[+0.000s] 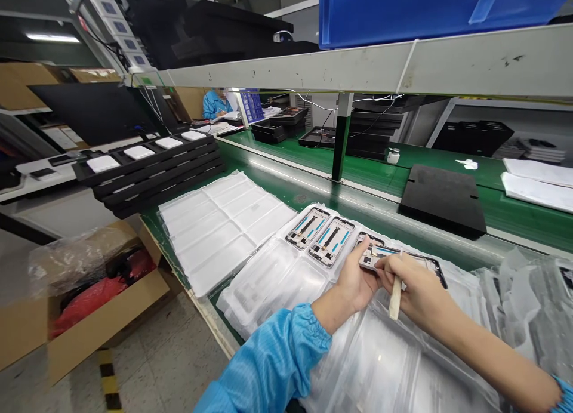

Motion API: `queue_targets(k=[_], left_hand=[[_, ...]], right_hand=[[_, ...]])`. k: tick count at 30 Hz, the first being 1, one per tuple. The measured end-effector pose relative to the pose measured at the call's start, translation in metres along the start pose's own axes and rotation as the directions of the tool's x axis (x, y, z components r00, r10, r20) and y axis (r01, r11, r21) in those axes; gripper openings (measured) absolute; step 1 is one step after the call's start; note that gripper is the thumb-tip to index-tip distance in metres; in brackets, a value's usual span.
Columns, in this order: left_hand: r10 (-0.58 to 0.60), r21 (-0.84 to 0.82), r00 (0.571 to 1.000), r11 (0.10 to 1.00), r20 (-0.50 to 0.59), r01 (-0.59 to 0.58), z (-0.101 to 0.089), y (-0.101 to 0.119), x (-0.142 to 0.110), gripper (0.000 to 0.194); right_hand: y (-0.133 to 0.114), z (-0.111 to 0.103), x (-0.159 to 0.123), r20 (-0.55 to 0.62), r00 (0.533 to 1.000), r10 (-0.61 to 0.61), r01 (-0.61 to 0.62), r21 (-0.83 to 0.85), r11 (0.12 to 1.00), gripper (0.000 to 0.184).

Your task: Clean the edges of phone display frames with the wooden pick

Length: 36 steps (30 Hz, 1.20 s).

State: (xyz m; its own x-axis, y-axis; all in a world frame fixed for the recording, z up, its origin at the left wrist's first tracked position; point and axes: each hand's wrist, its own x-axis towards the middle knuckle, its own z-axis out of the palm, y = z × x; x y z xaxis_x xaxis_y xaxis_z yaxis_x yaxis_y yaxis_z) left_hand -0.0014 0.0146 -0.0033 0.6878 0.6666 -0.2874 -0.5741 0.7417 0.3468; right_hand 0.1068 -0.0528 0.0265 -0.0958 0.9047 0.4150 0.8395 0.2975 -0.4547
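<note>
My left hand (356,281) is closed on the left end of a phone mid-frame (367,260), holding it over a clear plastic tray (268,276). My right hand (414,281) grips a thin tool with a cream, wrapped-looking handle (395,299). Its fingertips meet the frame's inner face, and the tool's tip is hidden by the fingers. Two similar phone frames (308,228) with blue strips and a dark flex cable lie in the tray's back pockets to the left. Another frame (370,239) shows partly behind the held one.
White empty-looking trays (219,222) are stacked at left. Black foam trays (152,168) carry white pieces. A black block (441,201) sits at back right, near plastic trays (532,305). A shelf beam (286,67) crosses overhead. An open carton (107,305) stands on the floor; a person (215,104) sits far back.
</note>
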Motion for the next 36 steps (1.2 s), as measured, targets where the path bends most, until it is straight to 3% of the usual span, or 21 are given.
queue_targets(k=[8, 16, 24, 27, 31, 33, 36], left_hand=[[0.021, -0.081, 1.0, 0.996, 0.006, -0.02, -0.008, 0.0, 0.006, 0.051], [0.017, -0.121, 0.995, 0.992, -0.096, -0.029, 0.003, 0.0, 0.0, 0.053], [-0.002, -0.165, 0.996, 0.986, -0.085, -0.012, 0.003, 0.0, -0.002, 0.046], [0.004, -0.188, 0.997, 0.982, -0.078, -0.019, 0.001, 0.0, -0.001, 0.044], [-0.072, -0.148, 0.995, 0.987, -0.069, 0.061, -0.002, 0.002, 0.0, 0.051], [-0.08, -0.126, 0.994, 0.99, -0.077, 0.07, -0.002, 0.004, 0.001, 0.052], [-0.062, -0.135, 0.995, 0.99, -0.081, 0.051, -0.001, 0.006, 0.0, 0.051]], right_hand=[[0.004, -0.003, -0.002, 0.022, 0.998, -0.062, 0.06, 0.058, 0.996, 0.018], [0.003, -0.002, -0.001, 0.041, 0.987, -0.158, 0.162, -0.108, 0.981, 0.015], [0.001, -0.001, 0.0, 0.069, 0.945, -0.32, 0.324, -0.322, 0.889, 0.024], [0.003, -0.002, 0.0, 0.053, 0.962, -0.268, 0.273, -0.228, 0.935, 0.018], [0.003, -0.01, 0.0, -0.029, 0.996, -0.089, 0.089, 0.007, 0.996, 0.008], [0.001, -0.014, 0.001, -0.057, 0.998, -0.035, 0.038, 0.042, 0.998, 0.018], [-0.004, -0.016, 0.002, -0.085, 0.995, -0.052, 0.057, 0.047, 0.997, 0.034]])
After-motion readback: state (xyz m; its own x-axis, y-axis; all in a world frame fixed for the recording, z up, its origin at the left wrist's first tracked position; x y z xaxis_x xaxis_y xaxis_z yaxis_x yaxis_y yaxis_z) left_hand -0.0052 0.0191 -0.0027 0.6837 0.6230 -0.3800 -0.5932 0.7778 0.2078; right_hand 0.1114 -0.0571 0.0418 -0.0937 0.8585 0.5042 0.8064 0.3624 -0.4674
